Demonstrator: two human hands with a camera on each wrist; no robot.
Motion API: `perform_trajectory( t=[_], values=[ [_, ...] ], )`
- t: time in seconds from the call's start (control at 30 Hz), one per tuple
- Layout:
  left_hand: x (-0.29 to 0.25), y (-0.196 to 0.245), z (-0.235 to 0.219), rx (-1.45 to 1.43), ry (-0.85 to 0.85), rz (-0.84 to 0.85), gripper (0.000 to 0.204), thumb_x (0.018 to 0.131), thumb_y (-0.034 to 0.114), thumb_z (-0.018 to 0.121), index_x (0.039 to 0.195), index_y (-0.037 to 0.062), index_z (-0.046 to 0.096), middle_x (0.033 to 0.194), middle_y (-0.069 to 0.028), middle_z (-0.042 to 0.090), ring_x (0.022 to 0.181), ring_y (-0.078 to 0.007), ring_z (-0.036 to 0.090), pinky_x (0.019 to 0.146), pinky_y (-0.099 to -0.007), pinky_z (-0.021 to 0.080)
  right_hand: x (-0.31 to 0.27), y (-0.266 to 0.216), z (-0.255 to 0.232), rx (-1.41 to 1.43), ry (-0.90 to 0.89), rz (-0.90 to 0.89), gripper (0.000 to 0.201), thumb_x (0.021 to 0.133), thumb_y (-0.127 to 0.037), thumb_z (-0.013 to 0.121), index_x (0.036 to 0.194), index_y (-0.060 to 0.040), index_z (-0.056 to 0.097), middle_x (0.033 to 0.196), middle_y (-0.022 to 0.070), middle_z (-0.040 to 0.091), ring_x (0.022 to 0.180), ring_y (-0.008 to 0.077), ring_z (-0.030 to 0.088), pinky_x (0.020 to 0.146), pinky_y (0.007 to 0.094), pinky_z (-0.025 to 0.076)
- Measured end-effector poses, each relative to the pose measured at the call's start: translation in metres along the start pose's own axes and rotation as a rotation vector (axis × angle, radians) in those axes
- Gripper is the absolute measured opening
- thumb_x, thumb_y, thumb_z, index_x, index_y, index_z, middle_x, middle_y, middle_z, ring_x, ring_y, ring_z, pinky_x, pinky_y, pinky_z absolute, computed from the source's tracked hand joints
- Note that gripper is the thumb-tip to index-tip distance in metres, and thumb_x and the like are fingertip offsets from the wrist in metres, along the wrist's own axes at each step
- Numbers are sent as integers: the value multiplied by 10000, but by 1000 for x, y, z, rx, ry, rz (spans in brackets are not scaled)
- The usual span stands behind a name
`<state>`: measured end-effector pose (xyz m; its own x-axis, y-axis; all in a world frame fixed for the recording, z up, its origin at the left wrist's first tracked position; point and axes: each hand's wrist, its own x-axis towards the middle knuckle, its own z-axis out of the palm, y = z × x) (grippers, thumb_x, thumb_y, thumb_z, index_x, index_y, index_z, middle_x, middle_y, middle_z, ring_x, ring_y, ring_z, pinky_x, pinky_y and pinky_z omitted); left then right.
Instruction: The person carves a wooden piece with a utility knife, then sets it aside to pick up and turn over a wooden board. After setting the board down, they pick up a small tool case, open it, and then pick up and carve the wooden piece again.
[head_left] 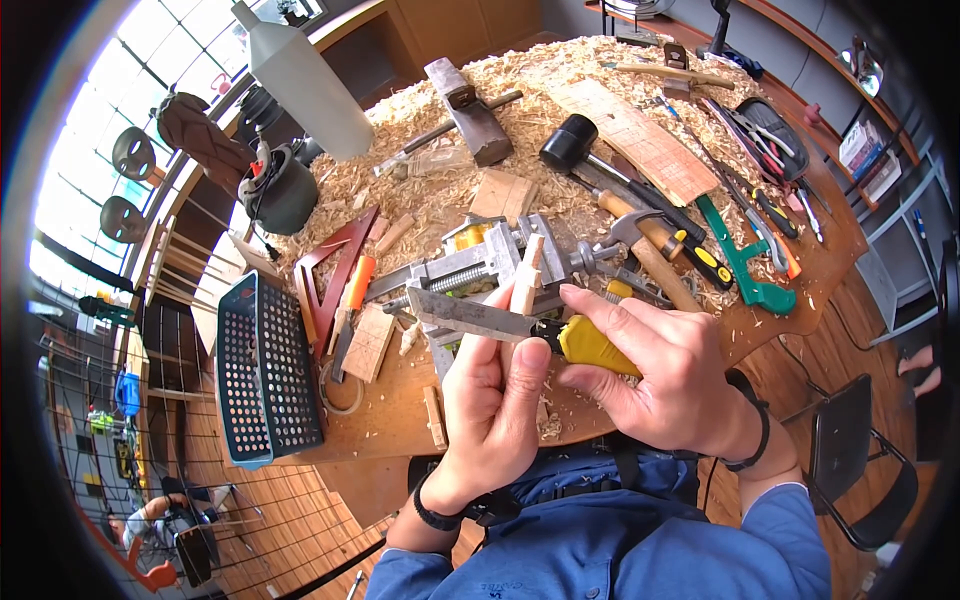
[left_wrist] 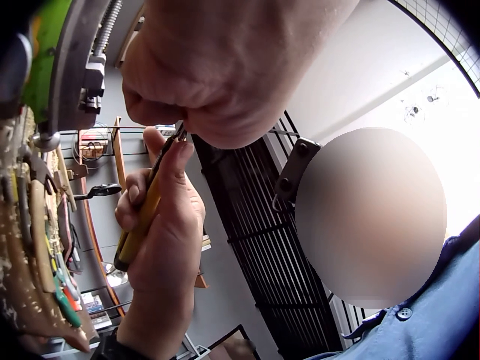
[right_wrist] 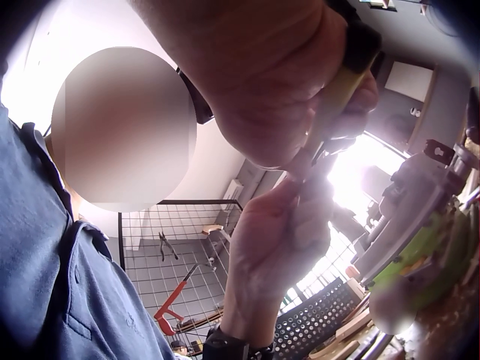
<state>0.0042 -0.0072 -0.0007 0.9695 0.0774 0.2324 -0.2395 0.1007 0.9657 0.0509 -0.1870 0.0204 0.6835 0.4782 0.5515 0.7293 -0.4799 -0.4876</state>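
My right hand (head_left: 665, 375) grips the yellow and black handle of a chisel (head_left: 470, 315), its flat steel blade pointing left. The blade crosses in front of a small stick of wood (head_left: 527, 275), which stands nearly upright with a notched top. My left hand (head_left: 490, 420) holds this stick between thumb and fingers, the thumb tip right at the blade's lower edge. Both hands are close together above the table's front edge, before a metal vise (head_left: 460, 268). In the left wrist view the yellow handle (left_wrist: 142, 225) lies in the right hand; the stick is hidden there.
Wood shavings (head_left: 400, 215) cover much of the table. To the left stand a perforated basket (head_left: 265, 370) and a red triangular square (head_left: 335, 265). A mallet (head_left: 570, 143), a hammer (head_left: 655, 255) and a green-handled saw (head_left: 745, 275) lie to the right. A white bottle (head_left: 305, 85) stands behind.
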Motion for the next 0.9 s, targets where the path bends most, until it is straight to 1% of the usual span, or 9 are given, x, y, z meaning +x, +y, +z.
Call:
perform_trajectory(
  t=[0.1,0.17,0.3,0.37,0.4,0.47,0.67,0.9],
  values=[
    [0,1,1,3,29,-5,516,1096,183,532,1535,-50,390,834,51,578,595,15,390,536,-160,296,0,0,-1,-16,4,-8,618,864,-400,795,1320,-6,659,778,100,647,611,276,661,541,389,521],
    [0,1,0,21,23,-4,508,1096,187,536,1530,-43,404,834,52,578,604,19,392,534,-160,295,0,-2,-3,-25,-32,18,624,857,-384,815,1336,-18,654,829,173,691,665,342,694,581,400,540],
    [1,2,2,27,10,-4,496,1098,187,534,1524,-38,418,831,56,572,607,22,396,531,-159,293,1,-2,-3,-27,-32,18,625,855,-380,818,1336,-15,654,834,173,694,666,342,695,581,398,540],
    [2,6,8,1,80,-5,492,1100,185,531,1522,-43,421,815,62,560,608,24,401,527,-159,301,1,-2,-3,-22,-15,17,627,851,-377,822,1332,-11,656,839,172,696,666,339,696,579,395,540],
    [2,5,7,1,80,-5,492,1100,185,531,1522,-43,421,815,62,560,608,24,401,527,-159,301,1,-1,-2,-22,-15,17,627,851,-377,822,1332,-11,656,839,172,696,666,339,696,579,395,540],
    [1,4,2,66,25,5,494,1099,178,531,1523,-47,416,797,60,552,597,19,406,523,-161,316,0,1,2,-30,42,-23,623,860,-406,799,1323,-11,663,764,93,636,582,266,645,526,380,514],
    [0,-2,-3,25,-24,28,508,1096,174,538,1531,-52,404,792,50,550,585,4,418,520,-165,323,-1,2,-2,-29,0,-22,624,865,-421,796,1327,-21,665,750,85,633,581,262,648,520,378,512],
    [-1,-1,-2,68,3,22,514,1093,188,550,1524,-54,411,816,46,574,599,9,420,524,-165,318,-1,2,-1,-21,7,-20,628,862,-417,800,1325,-16,663,753,87,628,579,260,644,520,376,511]
  ],
)
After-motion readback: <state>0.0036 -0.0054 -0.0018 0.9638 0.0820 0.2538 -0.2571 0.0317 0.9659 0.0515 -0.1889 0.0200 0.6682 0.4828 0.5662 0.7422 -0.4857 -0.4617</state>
